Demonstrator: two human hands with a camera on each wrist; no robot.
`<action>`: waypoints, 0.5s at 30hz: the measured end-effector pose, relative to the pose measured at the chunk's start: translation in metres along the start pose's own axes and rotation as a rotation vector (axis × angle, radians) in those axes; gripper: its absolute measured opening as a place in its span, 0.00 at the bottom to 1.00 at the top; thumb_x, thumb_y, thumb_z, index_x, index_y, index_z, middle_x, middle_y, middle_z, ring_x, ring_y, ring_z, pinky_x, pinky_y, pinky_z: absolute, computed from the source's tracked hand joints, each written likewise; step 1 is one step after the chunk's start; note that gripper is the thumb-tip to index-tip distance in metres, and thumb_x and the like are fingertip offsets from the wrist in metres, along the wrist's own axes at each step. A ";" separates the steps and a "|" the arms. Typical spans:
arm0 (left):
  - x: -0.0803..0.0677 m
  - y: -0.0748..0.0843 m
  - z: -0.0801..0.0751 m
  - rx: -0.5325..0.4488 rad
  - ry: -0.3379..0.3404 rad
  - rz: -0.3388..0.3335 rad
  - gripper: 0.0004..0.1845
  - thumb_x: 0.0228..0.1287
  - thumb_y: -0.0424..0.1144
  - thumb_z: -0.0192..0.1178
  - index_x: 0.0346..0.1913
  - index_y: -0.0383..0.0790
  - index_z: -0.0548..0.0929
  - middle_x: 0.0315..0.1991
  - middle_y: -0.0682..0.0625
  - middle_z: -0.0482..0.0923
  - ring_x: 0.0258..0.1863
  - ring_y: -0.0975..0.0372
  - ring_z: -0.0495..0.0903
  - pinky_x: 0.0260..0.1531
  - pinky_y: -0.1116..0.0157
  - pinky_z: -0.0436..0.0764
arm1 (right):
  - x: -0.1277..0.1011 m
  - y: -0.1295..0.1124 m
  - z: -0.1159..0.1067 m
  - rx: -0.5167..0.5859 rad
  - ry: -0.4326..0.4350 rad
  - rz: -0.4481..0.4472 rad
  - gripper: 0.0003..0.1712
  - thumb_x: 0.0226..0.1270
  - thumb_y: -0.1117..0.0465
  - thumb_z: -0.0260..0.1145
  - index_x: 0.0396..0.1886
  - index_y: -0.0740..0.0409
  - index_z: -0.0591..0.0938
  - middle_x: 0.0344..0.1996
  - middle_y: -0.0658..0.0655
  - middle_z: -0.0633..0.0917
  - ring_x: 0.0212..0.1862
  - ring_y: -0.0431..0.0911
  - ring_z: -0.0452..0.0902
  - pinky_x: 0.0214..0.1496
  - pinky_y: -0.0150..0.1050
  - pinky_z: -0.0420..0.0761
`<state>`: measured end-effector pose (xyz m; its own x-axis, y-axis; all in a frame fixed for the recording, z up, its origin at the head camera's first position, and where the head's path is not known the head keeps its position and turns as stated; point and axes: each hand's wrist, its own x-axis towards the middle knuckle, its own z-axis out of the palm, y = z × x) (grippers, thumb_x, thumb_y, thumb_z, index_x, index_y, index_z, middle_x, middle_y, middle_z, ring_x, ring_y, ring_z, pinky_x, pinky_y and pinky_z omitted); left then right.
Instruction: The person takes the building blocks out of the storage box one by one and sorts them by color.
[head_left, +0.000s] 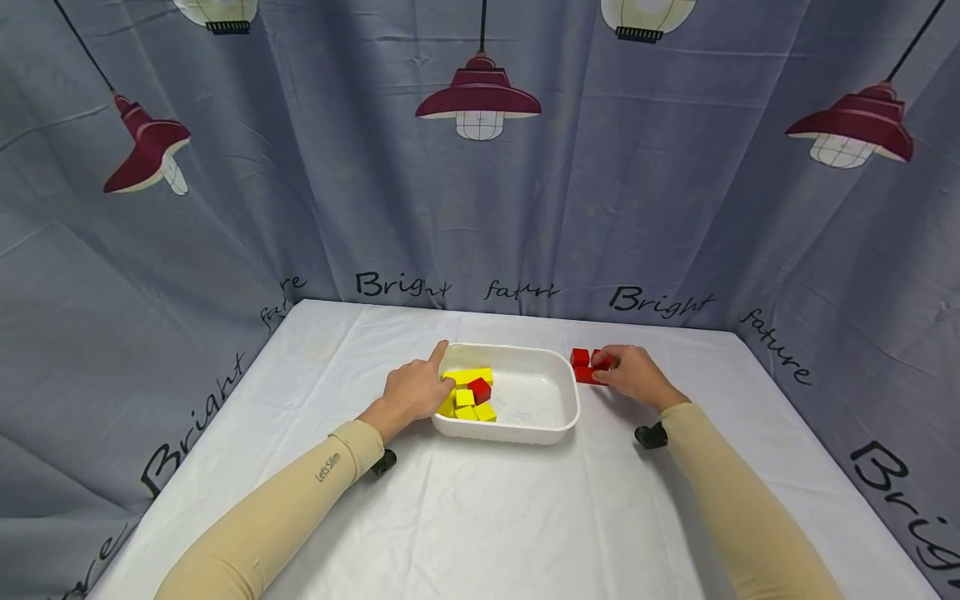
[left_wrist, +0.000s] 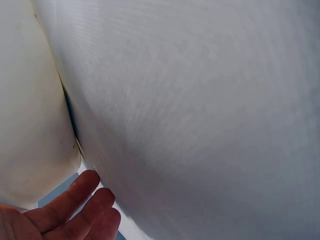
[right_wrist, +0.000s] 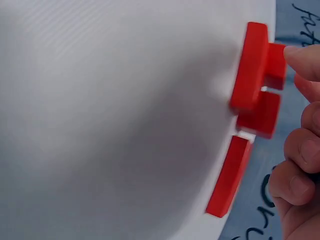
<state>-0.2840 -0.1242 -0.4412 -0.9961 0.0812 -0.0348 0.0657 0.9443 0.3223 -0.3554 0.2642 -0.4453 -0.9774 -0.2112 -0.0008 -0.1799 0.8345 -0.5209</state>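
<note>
Sorting of coloured blocks, seen partway through. The white tray (head_left: 558, 417) stands near the middle of the white table (head_left: 480, 517) and serves as the landmark. Inside the tray, crowded against its left wall, lie several yellow blocks (head_left: 467, 398) with one red block (head_left: 480, 389) on top of them; the right part of the tray floor is bare. Just beyond the tray's right wall, on the table, a small group of red blocks (head_left: 581, 365) sits close together, and the right wrist view shows them touching or nearly touching one another (right_wrist: 255, 75). The right hand (head_left: 637, 377) rests at this group, its fingers (right_wrist: 305, 60) curled, with a fingertip against the nearest red block; whether it pinches that block or only touches it cannot be told. The left hand (head_left: 412, 392) lies at the tray's left wall, forefinger stretched along the rim and the other fingers (left_wrist: 75, 200) loosely extended, holding nothing that shows. Judged from this layout, most red blocks are already out beside the tray, and the one red block among the yellow ones remains to be moved. Legible writing: "LetsSlim" on the left sleeve (head_left: 327, 467); "Bright" and "future", repeated in script along the grey curtain (head_left: 660, 302) behind the tray, which also bears printed lamps.
</note>
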 end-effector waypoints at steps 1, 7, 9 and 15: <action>0.000 0.000 0.000 0.000 -0.001 -0.001 0.40 0.69 0.53 0.49 0.81 0.51 0.51 0.31 0.46 0.80 0.29 0.55 0.77 0.28 0.59 0.74 | 0.000 -0.002 -0.001 -0.002 0.001 -0.013 0.12 0.64 0.58 0.70 0.45 0.56 0.85 0.29 0.57 0.77 0.32 0.50 0.71 0.31 0.39 0.72; 0.000 0.000 0.001 0.008 -0.004 -0.002 0.40 0.69 0.54 0.49 0.81 0.51 0.51 0.32 0.46 0.80 0.29 0.55 0.77 0.28 0.59 0.74 | 0.001 -0.016 -0.009 0.029 -0.003 -0.043 0.11 0.64 0.58 0.69 0.44 0.56 0.85 0.24 0.57 0.75 0.30 0.50 0.71 0.30 0.39 0.72; 0.000 0.000 0.001 0.007 -0.002 -0.002 0.40 0.69 0.54 0.49 0.81 0.51 0.51 0.32 0.46 0.81 0.29 0.55 0.77 0.28 0.59 0.74 | 0.001 -0.021 -0.011 0.041 -0.009 -0.046 0.12 0.64 0.58 0.69 0.45 0.56 0.85 0.25 0.57 0.75 0.30 0.50 0.71 0.30 0.39 0.73; 0.000 0.000 0.000 0.001 -0.001 0.000 0.40 0.69 0.53 0.48 0.81 0.51 0.51 0.30 0.46 0.80 0.29 0.55 0.77 0.27 0.59 0.74 | 0.001 -0.036 -0.016 0.069 -0.046 -0.058 0.14 0.63 0.56 0.71 0.47 0.55 0.86 0.26 0.57 0.77 0.31 0.51 0.72 0.31 0.40 0.73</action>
<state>-0.2840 -0.1245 -0.4409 -0.9961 0.0811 -0.0356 0.0654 0.9448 0.3210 -0.3519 0.2418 -0.4132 -0.9591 -0.2829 -0.0072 -0.2266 0.7833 -0.5789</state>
